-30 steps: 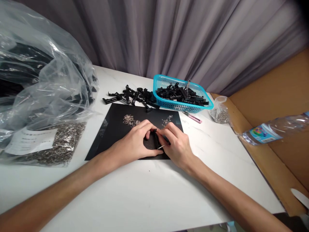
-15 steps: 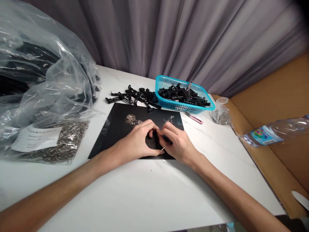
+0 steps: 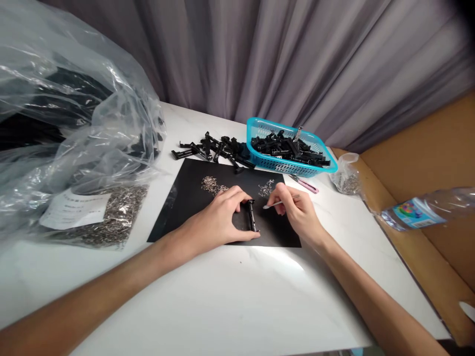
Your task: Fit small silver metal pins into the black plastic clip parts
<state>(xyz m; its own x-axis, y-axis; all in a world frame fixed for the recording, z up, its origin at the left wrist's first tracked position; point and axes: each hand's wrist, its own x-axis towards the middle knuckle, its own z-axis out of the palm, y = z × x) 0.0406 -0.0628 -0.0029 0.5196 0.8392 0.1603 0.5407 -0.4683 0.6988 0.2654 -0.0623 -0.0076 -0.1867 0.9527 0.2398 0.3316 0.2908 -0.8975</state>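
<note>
My left hand (image 3: pixel 218 217) grips a slim black plastic bracket (image 3: pixel 252 215) by its two ends, thumb at the near end and fingers at the far one. The bracket is held over a black mat (image 3: pixel 174 207). In the pinch of my right hand (image 3: pixel 300 212) is a thin metal tool (image 3: pixel 277 202) with a small flattened tip pointing left, apart from the bracket. Small metal pieces (image 3: pixel 209 184) lie heaped on the mat beyond my left hand. A looser group of silvery pieces (image 3: pixel 266 188) lies just beyond my right hand.
A blue basket (image 3: pixel 293 170) full of black parts stands behind the mat, with more black parts (image 3: pixel 218 147) to its left. Near it lies a pink cutter (image 3: pixel 308 186). Plastic bags (image 3: pixel 122 217) fill the left side; a small bag (image 3: pixel 349 180) and a bottle (image 3: pixel 415 212) are right.
My right hand has moved right, away from the bracket, and the metal tool now shows between its fingers. My left hand still holds the bracket. The whole view has shifted slightly.
</note>
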